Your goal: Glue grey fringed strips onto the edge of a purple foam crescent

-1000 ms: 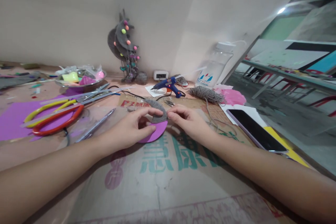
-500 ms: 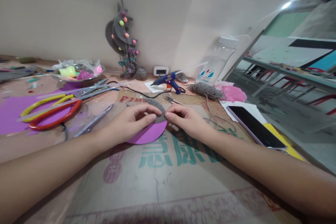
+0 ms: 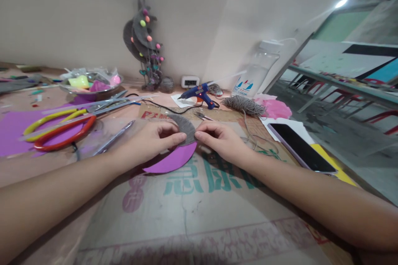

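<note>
A curved piece, grey yarn (image 3: 184, 127) on its upper part and bare purple (image 3: 174, 158) on its lower part, lies between my hands above the printed cardboard (image 3: 149, 223). My left hand (image 3: 158, 137) pinches it from the left, thumb on the grey surface and fingers curled behind. At its right edge, my right hand (image 3: 217, 138) is closed, thumb and index finger pressed together where grey meets purple. A strand of grey yarn (image 3: 245, 126) runs from the yarn bundle (image 3: 244, 106) down behind my right hand.
Scissors with red and yellow handles (image 3: 66, 143) and a pen (image 3: 115, 136) lie left. Behind are a bowl (image 3: 90, 93), a blue glue gun (image 3: 200, 93), a small clock (image 3: 190, 81) and a bottle (image 3: 255, 68). A phone (image 3: 301, 148) rests right.
The piece has turned a little, its purple tip now reaching further left. More of the grey yarn surface shows between my hands. My left hand has shifted slightly left.
</note>
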`<state>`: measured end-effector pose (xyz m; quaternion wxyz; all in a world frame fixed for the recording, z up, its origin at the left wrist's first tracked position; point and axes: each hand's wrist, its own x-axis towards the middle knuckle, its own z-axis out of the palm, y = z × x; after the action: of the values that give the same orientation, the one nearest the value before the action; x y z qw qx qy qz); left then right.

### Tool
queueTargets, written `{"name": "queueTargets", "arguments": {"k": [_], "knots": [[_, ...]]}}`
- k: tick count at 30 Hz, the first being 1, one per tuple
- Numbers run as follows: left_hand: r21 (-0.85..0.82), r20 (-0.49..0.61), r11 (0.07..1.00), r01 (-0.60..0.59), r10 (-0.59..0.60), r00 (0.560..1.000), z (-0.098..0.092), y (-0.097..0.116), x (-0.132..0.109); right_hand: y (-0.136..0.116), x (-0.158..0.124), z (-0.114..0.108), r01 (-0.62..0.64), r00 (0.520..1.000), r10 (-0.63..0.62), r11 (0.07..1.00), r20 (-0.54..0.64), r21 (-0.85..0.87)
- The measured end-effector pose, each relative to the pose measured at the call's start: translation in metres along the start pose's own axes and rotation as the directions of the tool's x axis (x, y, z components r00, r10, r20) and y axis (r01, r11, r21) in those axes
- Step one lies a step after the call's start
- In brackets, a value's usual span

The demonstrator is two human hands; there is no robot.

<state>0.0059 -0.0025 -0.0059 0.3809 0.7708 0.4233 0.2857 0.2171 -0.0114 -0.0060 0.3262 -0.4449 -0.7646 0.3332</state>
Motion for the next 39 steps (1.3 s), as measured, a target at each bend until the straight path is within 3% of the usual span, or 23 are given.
{"name": "queueTargets", "arguments": {"k": [8, 15, 18, 22, 26, 33, 39], "knots": [[0.053, -0.022, 0.996, 0.077, -0.076, 0.997, -0.001, -0.004, 0.0, -0.003, -0.001, -0.003, -0.086, 0.986, 0.12, 0.961, -0.116, 0.263], [0.035, -0.04, 0.998, 0.051, -0.05, 0.998, 0.0, -0.007, 0.001, -0.011, -0.007, 0.003, -0.248, 0.969, 0.224, 0.859, 0.106, 0.447], [0.034, -0.034, 0.998, 0.05, -0.049, 0.998, 0.0, -0.007, 0.001, -0.011, -0.007, 0.005, -0.246, 0.968, 0.199, 0.876, 0.154, 0.415], [0.026, -0.028, 0.997, 0.067, -0.066, 0.997, -0.001, -0.005, 0.0, -0.007, -0.004, 0.003, -0.156, 0.987, 0.145, 0.967, 0.067, 0.203], [0.05, -0.018, 0.996, 0.07, -0.069, 0.997, -0.001, -0.003, -0.001, -0.003, -0.001, 0.001, -0.133, 0.991, 0.131, 0.988, 0.031, 0.082], [0.038, -0.034, 0.994, 0.101, -0.1, 0.994, -0.001, -0.001, -0.001, -0.002, 0.0, 0.0, -0.069, 0.997, 0.067, 0.996, 0.048, 0.048], [0.005, -0.018, 0.995, 0.1, -0.1, 0.995, -0.001, -0.004, -0.001, -0.001, -0.003, 0.001, -0.118, 0.993, 0.115, 0.982, 0.034, 0.146]]}}
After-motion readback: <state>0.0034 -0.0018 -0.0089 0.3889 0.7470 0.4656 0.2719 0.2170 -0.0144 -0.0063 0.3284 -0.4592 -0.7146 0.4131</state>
